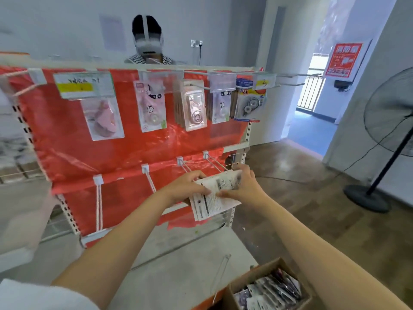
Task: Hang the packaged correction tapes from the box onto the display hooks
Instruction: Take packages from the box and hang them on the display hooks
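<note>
Partly done: top row of hooks (pixel 223 87) already carrying packs, lower hooks (pixel 214 163) bare. Left hand (pixel 187 186) and right hand (pixel 243 186) gripping a stack of packs (pixel 214 195) with curled fingers, just beside those lower hooks. Many more waiting in the box (pixel 268 289).

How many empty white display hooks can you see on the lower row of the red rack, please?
4: far left, left of centre, in the middle, and rightmost just above the hands. More may be hidden behind the held packages.
</note>
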A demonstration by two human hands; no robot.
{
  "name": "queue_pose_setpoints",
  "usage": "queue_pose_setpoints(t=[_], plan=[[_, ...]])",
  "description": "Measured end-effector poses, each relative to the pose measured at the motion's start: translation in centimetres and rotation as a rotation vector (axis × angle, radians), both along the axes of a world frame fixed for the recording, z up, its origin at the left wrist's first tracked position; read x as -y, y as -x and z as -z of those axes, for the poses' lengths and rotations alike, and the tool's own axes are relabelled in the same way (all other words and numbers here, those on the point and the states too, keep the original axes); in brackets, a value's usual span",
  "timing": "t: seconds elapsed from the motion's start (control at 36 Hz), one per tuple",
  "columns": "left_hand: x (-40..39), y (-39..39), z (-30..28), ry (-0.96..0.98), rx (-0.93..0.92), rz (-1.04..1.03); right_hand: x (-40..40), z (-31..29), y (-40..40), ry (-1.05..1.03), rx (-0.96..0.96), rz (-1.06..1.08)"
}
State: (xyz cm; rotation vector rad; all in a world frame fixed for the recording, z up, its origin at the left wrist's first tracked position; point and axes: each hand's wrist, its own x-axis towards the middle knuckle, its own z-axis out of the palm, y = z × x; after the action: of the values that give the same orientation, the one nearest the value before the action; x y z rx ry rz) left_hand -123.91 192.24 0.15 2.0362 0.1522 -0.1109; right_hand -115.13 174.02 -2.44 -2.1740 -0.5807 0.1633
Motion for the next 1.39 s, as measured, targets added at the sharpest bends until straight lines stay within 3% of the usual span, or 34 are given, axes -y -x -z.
queue_pose_setpoints(t=[0.17, 0.31, 0.47, 0.61, 0.89, 1.03, 1.14, 1.28, 1.39], plan=[[1.2, -0.3, 0.2, 0.158, 0.022, -0.08, 1.3, -0.3, -0.3, -0.181, -0.247, 0.225], [2.3, -1.3, 0.9, 0.197, 0.14, -0.313, 3.1, 0.1, -0.1, -0.196, -0.247, 0.318], [2.6, -2.2, 1.4, 0.389, 0.242, -0.508, 4.5, -0.2, 1.2, -0.385, -0.466, 0.126], [2.7, -2.3, 1.1, 0.607, 0.228, -0.556, 4.6, -0.3, 2.0, -0.361, -0.557, -0.041], [4.6, -1.6, 0.8, 0.879, 0.138, -0.243, 1.7, 0.2, 2.1, -0.427, -0.518, -0.034], [3.4, -1.1, 0.4, 0.884, 0.192, -0.306, 1.6, 0.3, 1.3, -0.442, -0.383, 0.152], [1.8, -0.5, 0.1, 0.851, 0.17, -0.362, 2.3, -0.1, 0.8, -0.546, -0.415, 0.243], [0.9, -0.7, 0.1, 0.814, 0.179, -0.384, 2.1, -0.6, 1.0, -0.56, -0.414, 0.137], [1.0, -0.9, 0.0, 0.675, 0.156, -0.338, 1.5, -1.4, 2.0, -0.451, -0.425, -0.052]])
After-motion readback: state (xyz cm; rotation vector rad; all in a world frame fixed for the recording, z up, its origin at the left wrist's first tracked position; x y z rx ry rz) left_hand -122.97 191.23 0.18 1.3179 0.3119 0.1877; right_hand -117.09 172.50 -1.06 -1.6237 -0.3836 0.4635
